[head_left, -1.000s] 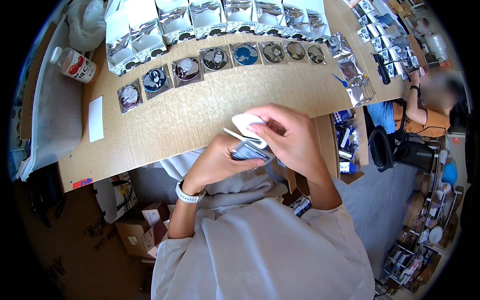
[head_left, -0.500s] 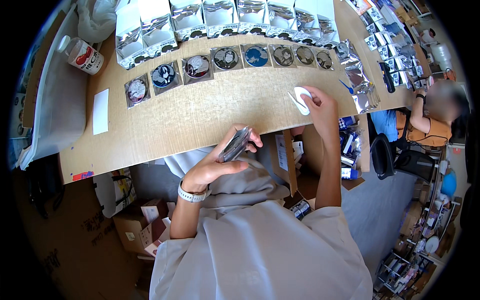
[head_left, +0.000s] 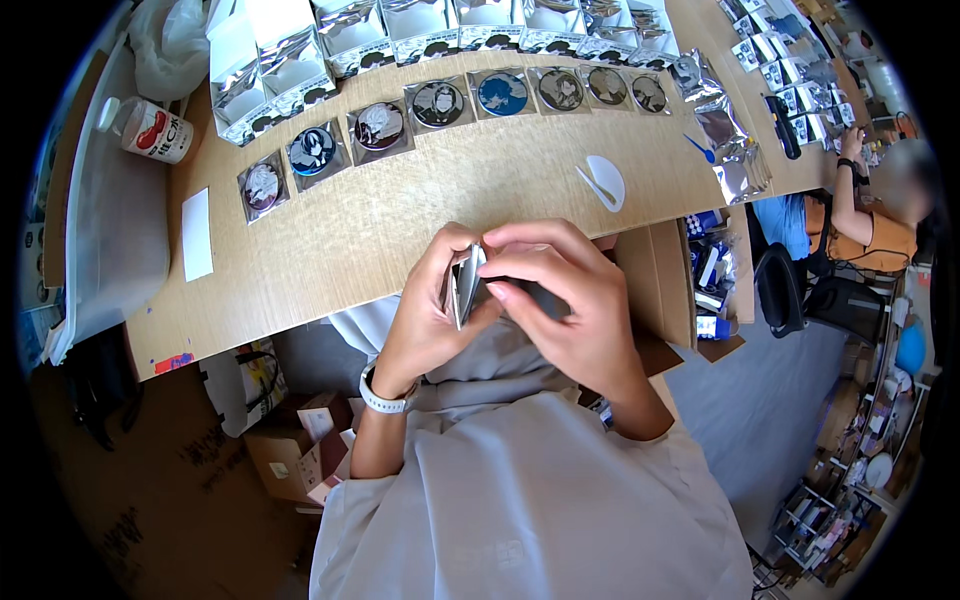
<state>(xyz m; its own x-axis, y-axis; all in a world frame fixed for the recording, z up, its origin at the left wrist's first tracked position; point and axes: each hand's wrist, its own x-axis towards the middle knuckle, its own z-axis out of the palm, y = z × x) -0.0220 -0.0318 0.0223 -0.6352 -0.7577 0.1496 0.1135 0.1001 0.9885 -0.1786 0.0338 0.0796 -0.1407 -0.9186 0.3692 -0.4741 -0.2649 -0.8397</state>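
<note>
Above my lap, my left hand (head_left: 425, 315) grips a thin stack of flat badge packets (head_left: 464, 285), seen almost edge-on. Its thumb and fingers wrap both sides. My right hand (head_left: 560, 285) meets the stack's right edge, thumb and forefinger pinched close against it; exactly what they pinch is partly hidden. On the table, beyond the right hand, lies a white rounded piece (head_left: 608, 180) with a narrow white strip beside it. A curved row of round picture badges in clear sleeves (head_left: 437, 104) stretches across the table.
Open white boxes (head_left: 425, 30) with silvery wrappers line the back. Crumpled silver foil (head_left: 735, 150), a blue small tool (head_left: 700, 148) and a black-handled cutter (head_left: 783, 127) lie at right. A bottle (head_left: 155, 130) and a white card (head_left: 198, 235) are left. Another person (head_left: 880, 215) sits far right.
My right hand has let go of the white rounded piece, leaving it on the table, and come down to the packets. The left hand has turned the packets more edge-on.
</note>
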